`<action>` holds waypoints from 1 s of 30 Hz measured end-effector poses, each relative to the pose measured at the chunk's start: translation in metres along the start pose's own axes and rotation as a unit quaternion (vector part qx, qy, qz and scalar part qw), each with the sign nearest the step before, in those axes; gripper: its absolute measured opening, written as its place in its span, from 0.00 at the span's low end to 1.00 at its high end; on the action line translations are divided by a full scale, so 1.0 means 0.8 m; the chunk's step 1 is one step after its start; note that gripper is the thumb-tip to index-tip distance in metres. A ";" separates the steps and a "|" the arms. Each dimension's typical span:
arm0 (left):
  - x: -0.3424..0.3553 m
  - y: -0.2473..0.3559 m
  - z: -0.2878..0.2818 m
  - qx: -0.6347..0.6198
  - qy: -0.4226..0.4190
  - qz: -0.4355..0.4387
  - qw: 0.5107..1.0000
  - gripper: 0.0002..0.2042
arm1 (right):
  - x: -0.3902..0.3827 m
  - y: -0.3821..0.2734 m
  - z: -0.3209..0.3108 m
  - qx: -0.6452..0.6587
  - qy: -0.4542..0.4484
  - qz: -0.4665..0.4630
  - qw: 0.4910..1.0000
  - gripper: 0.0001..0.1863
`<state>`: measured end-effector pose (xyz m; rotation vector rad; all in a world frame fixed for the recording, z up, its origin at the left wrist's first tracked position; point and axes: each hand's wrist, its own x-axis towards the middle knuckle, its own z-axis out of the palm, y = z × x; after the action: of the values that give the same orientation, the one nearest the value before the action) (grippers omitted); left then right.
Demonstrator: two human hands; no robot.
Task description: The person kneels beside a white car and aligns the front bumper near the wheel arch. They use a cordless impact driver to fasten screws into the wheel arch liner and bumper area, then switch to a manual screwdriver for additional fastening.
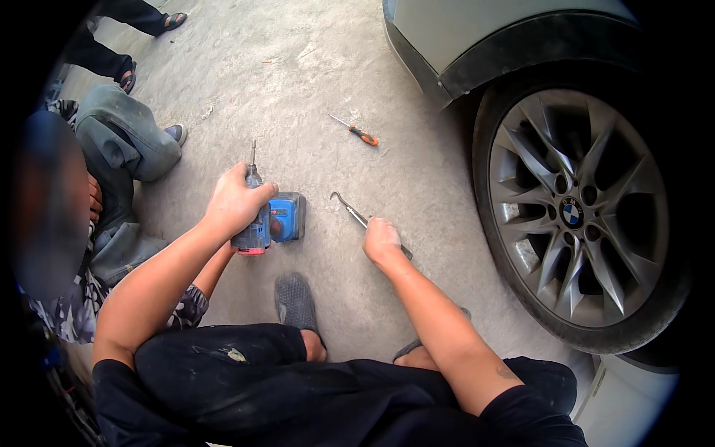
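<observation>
My left hand [234, 200] is closed round a blue and black cordless driver [285, 211] with a long bit pointing away from me. Its block-shaped base faces right, and a red patch shows at its rear end. My right hand [382, 240] grips a hook tool [355, 214], a metal shaft with a curved tip; part of its dark handle shows past my fingers. Farther off on the concrete lies an orange and black screwdriver [363, 135], touched by neither hand. Under my left forearm, another person's forearm [216, 270] reaches toward the driver; that hand is hidden.
A car wheel [572, 212] with a silver multi-spoke rim stands at the right, under a dark wheel arch [544, 45]. A person in grey-green trousers [123, 134] crouches close at my left. Beyond, another person's sandalled feet [176, 21] are on the concrete floor [298, 82].
</observation>
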<state>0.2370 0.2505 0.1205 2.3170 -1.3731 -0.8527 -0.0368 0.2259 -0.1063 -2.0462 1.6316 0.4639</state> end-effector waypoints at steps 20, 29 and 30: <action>0.013 -0.020 -0.023 0.027 -0.025 0.031 0.999 0.23 | 0.025 -0.150 -0.060 0.236 -0.066 -0.078 0.966 0.21; 0.004 -0.036 0.003 -0.010 0.032 0.091 0.995 0.20 | 0.209 -0.044 -0.138 0.049 0.128 -0.031 0.990 0.24; 0.003 -0.034 0.002 -0.002 0.031 0.098 0.995 0.18 | 0.220 -0.037 -0.141 0.052 0.078 -0.010 0.996 0.18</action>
<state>0.2553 0.2615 0.1036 2.1437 -1.5394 -0.7174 0.0293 0.0255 -0.1036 -2.0628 1.6850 0.2118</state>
